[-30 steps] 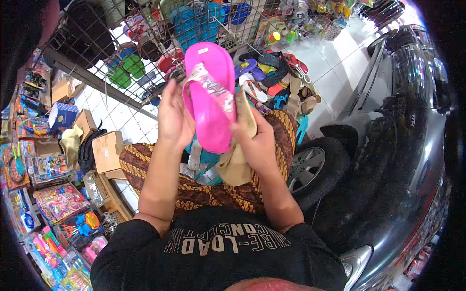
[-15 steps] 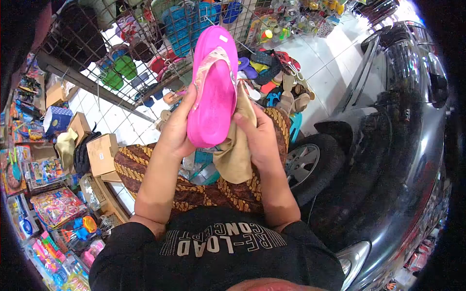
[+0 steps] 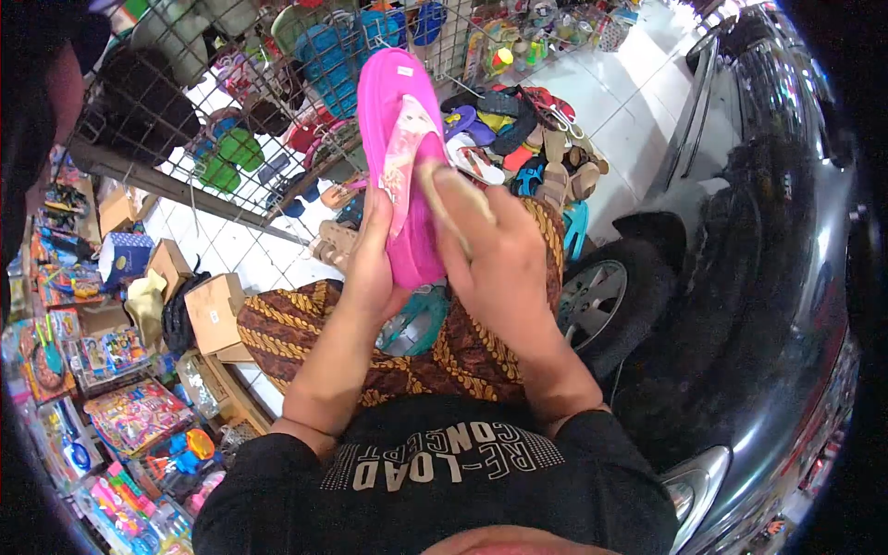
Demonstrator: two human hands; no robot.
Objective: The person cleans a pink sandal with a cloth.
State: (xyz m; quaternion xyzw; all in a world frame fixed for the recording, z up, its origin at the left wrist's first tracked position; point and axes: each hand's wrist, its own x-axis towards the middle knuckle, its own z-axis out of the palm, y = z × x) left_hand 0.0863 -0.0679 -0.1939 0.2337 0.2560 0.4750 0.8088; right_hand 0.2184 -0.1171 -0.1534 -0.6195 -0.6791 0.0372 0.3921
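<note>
Both of my hands are raised in front of my chest, one on each side of a pink sandal [image 3: 388,92]. My left hand [image 3: 375,264] has its grip clenched round the heel end from the left, and it holds the sandal on end. The toe points up and away from me, toward the wire rack [image 3: 185,102]. The footbed faces me, and a pale patterned strap [image 3: 407,139] runs across it.

My right hand [image 3: 499,259] has its grip closed on a tan cloth [image 3: 453,203]. The cloth is bunched under my fingers and pressed against the right edge of the sandal, just below the strap. Cloth and sandal touch there, and my two hands sit close together with the heel between them.

Under my forearms a brown batik cloth [image 3: 462,356] covers my lap. Something teal [image 3: 416,319] lies on it below the sandal; I cannot tell what it is. The rack beyond is hung with green, blue and dark sandals, and a heap of more footwear [image 3: 527,139] lies on the white tiled floor [image 3: 629,129] to its right. A dark car [image 3: 768,277] stands on my right, its wheel [image 3: 597,301] close to my knee. On my left are cardboard boxes [image 3: 213,310] and packets of bright toys [image 3: 120,416].
</note>
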